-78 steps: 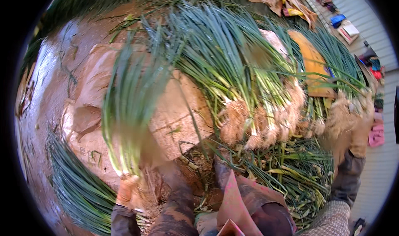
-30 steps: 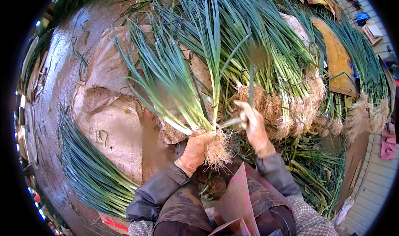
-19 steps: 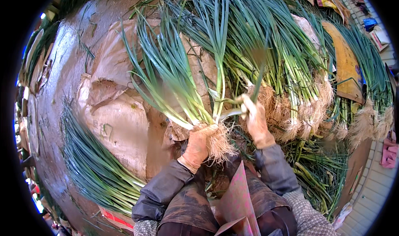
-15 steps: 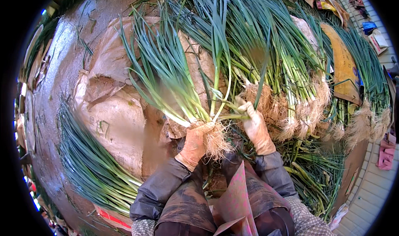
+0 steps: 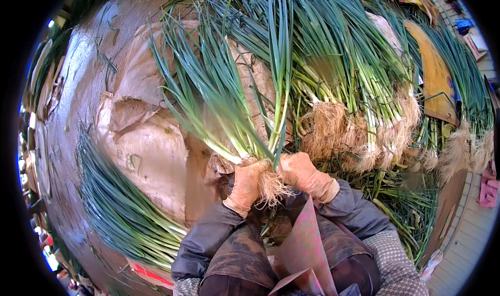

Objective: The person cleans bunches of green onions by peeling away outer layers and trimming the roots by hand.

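My left hand [image 5: 244,185], in an orange-tan glove, is closed round the white bases of a bunch of green onions [image 5: 234,140]. Their long green leaves fan out away from me, and pale, stringy roots [image 5: 273,187] hang between my hands. My right hand [image 5: 306,175], gloved alike, is closed against the right side of the same bunch, just above the roots. Its fingertips are partly hidden, but it seems to grip a stalk or leaf there. A dark leaf slants across the bunch down to the fingers.
Heaps of rooted green onions [image 5: 325,124] lie at the far right, partly beside a yellow sheet [image 5: 429,74]. Another pile [image 5: 122,197] is at the left, next to brown sacking [image 5: 151,160]. Loose stripped leaves [image 5: 406,202] lie by my right arm. A pinkish sheet [image 5: 302,244] stands between my legs.
My right hand has moved left and inward, from holding a bent-out stalk or leaf to the bunch's base beside my left hand. My left hand keeps its hold.
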Tool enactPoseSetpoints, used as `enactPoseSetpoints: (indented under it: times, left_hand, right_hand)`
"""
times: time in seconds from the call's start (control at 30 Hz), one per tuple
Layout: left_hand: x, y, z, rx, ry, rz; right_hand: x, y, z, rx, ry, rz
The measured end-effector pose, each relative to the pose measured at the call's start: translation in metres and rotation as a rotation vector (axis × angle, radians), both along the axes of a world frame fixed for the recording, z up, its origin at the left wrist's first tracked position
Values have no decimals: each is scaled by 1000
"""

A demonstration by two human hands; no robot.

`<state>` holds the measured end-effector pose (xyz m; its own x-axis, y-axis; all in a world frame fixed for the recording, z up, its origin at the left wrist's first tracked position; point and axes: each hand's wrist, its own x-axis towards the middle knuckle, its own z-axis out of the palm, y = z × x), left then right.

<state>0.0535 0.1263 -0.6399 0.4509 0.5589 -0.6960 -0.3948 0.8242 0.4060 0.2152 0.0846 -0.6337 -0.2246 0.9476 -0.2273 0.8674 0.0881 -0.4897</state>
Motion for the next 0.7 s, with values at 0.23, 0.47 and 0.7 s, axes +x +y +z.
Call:
enactPoseSetpoints:
  times: [0.23,0.47,0.7]
  left_hand:
    - [1,-6,12,398,126,-269]
    - [-8,26,-17,420,150,-175]
    - [6,11,-9,82,135,14]
  right_hand:
    - [20,-4,37,-90,32,155]
    - [-8,-14,69,-652,822,37]
    - [39,68,9,-78,508,-422]
